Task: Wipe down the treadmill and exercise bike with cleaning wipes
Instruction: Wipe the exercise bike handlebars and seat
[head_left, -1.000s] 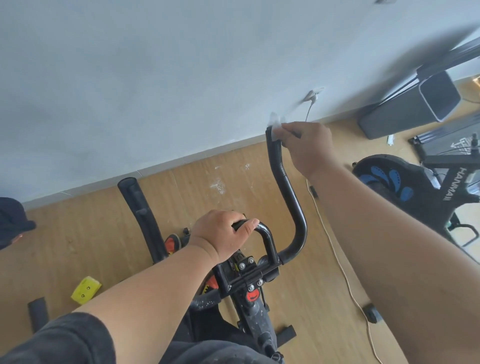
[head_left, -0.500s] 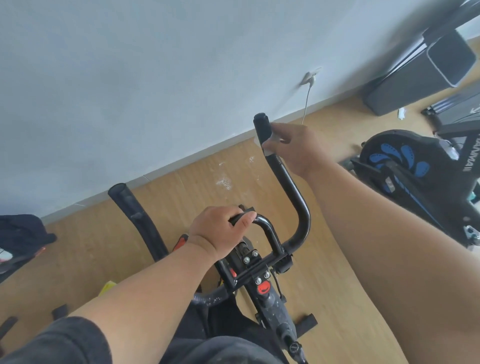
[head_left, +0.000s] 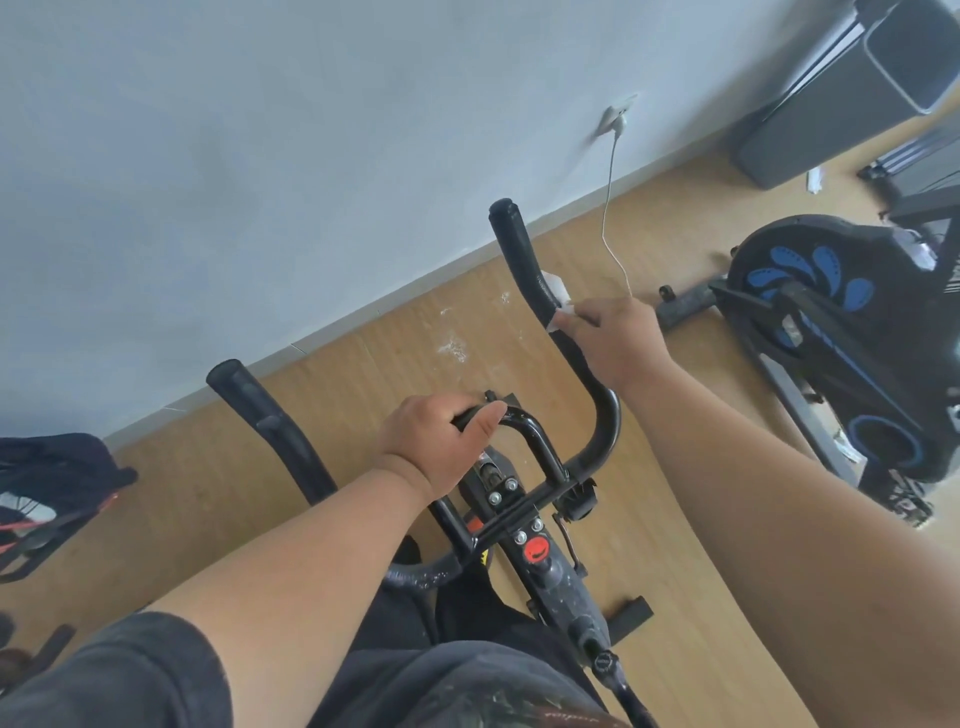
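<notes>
The right hand holds a small white wipe pressed around the right handlebar of the exercise bike, about halfway down the black foam grip. A second ago this hand was up at the very tip of the bar; now the round black end sticks out above it. The left hand is curled tight around the small middle handle, just like before. The bike stands on a wood floor near a pale wall.
</notes>
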